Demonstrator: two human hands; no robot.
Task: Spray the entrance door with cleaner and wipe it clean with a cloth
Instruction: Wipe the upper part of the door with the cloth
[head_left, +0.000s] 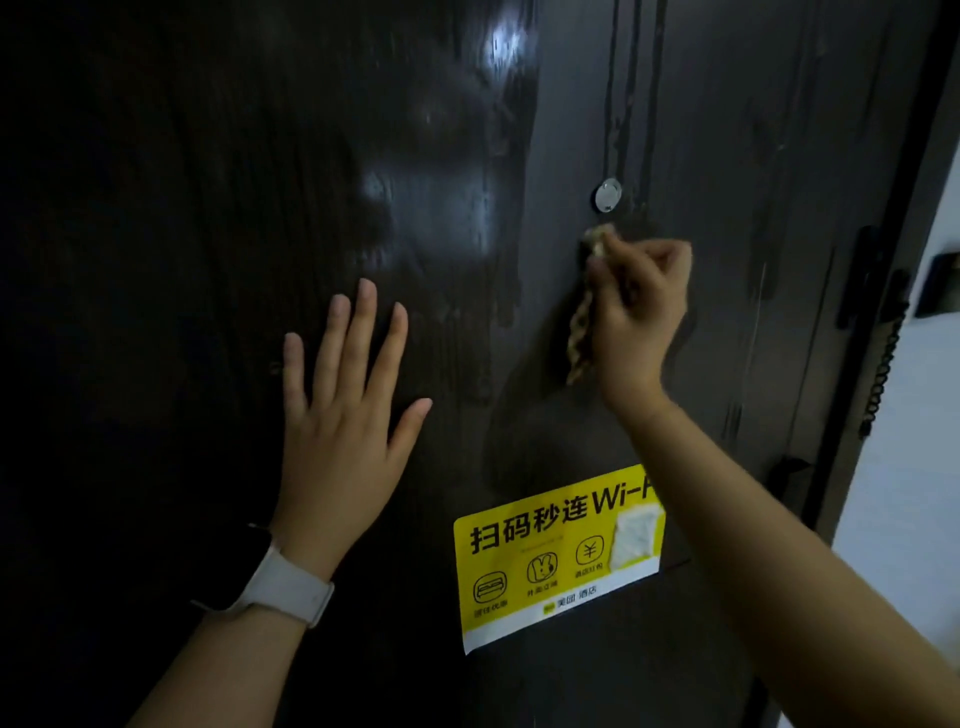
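Two hands: both on the door (727, 130), the left flat, the right gripping
Left hand (343, 415): fingers straight and spread, palm pressed on the door's dark left half; a white watch (283, 584) on the wrist
Right hand (641, 312): fingers curled round the cloth (581, 325), holding it against the door right of middle
Cloth: tan, bunched; its top just below the peephole (608, 195), its tail hanging down beside the palm
Door: dark, wood-grained; wet drip lines run down from the top edge past the peephole; a glossy smeared band down the middle catches light
Sticker (550, 556): yellow, with Chinese text and "Wi-F", below the right hand toward the door's lower part; a torn white patch at its right edge
Right edge: a dark coiled cord (885, 364) hangs beside it
Cleaner: no bottle in view
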